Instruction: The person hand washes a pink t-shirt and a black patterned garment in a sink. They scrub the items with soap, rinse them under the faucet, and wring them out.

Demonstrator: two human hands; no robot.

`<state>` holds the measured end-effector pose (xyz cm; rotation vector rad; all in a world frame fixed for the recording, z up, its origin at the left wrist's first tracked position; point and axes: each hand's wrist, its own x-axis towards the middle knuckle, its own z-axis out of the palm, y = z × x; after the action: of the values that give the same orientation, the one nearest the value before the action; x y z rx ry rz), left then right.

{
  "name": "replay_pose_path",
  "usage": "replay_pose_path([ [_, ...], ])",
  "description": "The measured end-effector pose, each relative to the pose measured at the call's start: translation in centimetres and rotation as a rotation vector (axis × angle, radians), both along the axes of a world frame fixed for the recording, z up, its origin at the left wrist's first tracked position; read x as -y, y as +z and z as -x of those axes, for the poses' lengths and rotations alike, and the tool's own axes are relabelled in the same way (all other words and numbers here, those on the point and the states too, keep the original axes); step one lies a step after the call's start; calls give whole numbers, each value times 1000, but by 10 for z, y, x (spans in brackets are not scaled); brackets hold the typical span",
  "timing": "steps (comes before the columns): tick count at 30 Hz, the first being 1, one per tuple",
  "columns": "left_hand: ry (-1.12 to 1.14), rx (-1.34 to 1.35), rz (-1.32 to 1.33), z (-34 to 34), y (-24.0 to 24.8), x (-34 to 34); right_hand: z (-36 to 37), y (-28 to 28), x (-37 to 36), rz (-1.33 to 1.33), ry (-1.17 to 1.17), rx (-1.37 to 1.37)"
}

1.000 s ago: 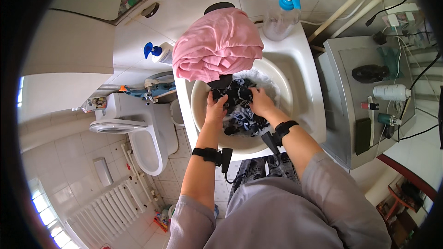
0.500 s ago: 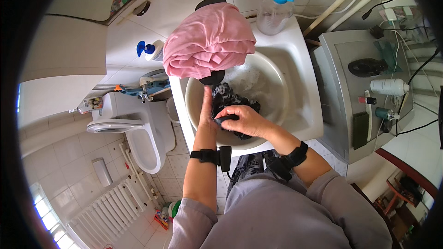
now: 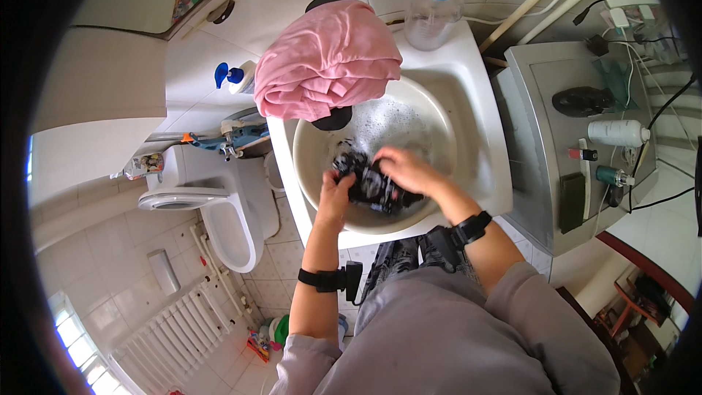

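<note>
A wet black cloth [image 3: 374, 189] with white suds on it lies in a round cream basin [image 3: 447, 121]. Soapy water with bubbles surrounds it. My left hand [image 3: 336, 196] grips the cloth's left side, thumb uppermost. At its upper right, my right hand [image 3: 404, 168] has its fingers curled onto the cloth, a little smeared by motion. The cloth is bunched between the two hands. Both wrists wear black straps.
The basin stands in a white sink [image 3: 486, 153]. A pink cloth bundle [image 3: 329, 58] overhangs its far left. A clear pump bottle [image 3: 431, 22] stands on the back rim. At right, a grey appliance [image 3: 537, 139] carries bottles and cables. A toilet [image 3: 227, 227] is at left.
My right hand has moved up and right, away from my left wrist. My left hand has drawn back toward me and now grips the cloth, which is more spread out between the hands.
</note>
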<state>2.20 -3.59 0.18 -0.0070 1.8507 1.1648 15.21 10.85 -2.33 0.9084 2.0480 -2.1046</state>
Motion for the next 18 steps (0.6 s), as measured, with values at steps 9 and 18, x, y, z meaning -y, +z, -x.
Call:
replay_pose_path([
  [9, 266, 241, -233, 13, -4, -41, 29, -20, -5, -494, 29, 562],
  [18, 517, 621, -429, 7, -20, -44, 30, -15, -21, 347, -259, -314],
])
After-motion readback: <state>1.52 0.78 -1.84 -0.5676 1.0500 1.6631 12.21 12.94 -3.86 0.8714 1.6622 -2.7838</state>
